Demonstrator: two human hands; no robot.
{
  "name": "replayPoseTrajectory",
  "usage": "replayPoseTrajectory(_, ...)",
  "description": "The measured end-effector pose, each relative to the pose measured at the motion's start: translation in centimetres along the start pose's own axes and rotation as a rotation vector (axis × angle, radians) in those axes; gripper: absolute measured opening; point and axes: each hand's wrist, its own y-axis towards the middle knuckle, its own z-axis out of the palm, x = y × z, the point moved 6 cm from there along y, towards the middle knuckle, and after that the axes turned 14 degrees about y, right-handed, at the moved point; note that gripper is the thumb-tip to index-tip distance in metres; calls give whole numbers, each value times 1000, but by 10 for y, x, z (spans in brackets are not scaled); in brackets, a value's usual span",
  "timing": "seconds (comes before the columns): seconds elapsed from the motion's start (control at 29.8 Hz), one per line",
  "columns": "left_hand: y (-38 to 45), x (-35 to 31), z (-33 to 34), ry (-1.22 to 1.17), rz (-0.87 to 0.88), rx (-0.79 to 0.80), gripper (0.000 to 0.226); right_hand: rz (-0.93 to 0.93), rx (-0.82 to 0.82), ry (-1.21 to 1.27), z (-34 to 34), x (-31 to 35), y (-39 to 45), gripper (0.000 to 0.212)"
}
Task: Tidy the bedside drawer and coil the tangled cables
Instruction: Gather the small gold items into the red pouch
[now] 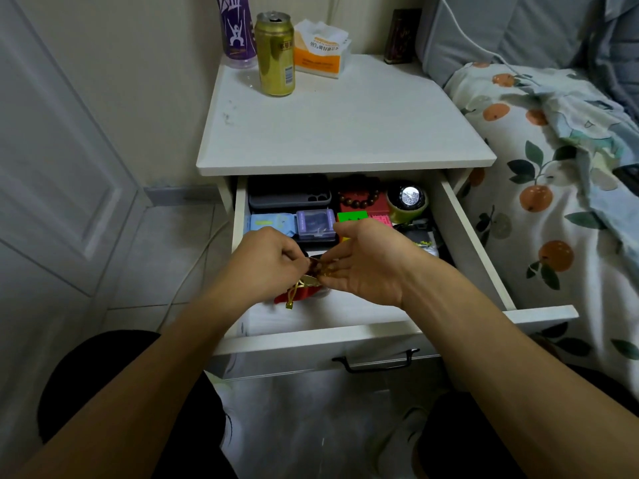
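Observation:
The white bedside drawer stands pulled out. Both my hands are over its front part. My left hand pinches the top of a small red pouch with a gold drawstring. My right hand meets it from the right, and its fingertips pinch the same gold cord. At the back of the drawer lie a dark phone case, a red box with a bead bracelet, a watch on a green roll, a purple plastic box and a blue packet. No cable shows inside the drawer.
On the nightstand top stand a gold can, a purple bottle, a tissue pack and a dark box. A bed with an orange-print sheet is at the right. A white cable runs along the floor at the left.

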Motion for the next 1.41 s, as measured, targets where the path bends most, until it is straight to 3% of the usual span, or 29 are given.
replayPoseTrajectory(0.37,-5,3,-1,-31,13,3,16,-16,-7,-30,10,-2,-9,70)
replayPoseTrajectory(0.57,-6,3,-2,-36,4,-5,17,-19,24,-22,15,-3,-12,65)
replayPoseTrajectory(0.67,-7,4,-5,-48,10,-13,17,-51,34,-65,11,-1,-9,51)
replayPoseTrajectory(0.84,-7,22,-19,-87,-44,-64,16,-199,-70,-379,1,4,0,18)
replayPoseTrajectory(1.01,-12,39,-26,-70,-68,-101,17,1,7,-1142,9,-28,31,26)
replayPoseTrajectory(1.14,-13,54,-33,-98,-51,-109,18,43,110,-1538,28,-54,56,30)
replayPoseTrajectory(1.24,-14,63,-36,-131,-31,-116,21,104,221,-1669,40,-69,65,37)
replayPoseTrajectory(1.41,-8,75,-37,-135,-20,-114,19,192,416,-1594,59,-86,64,38)
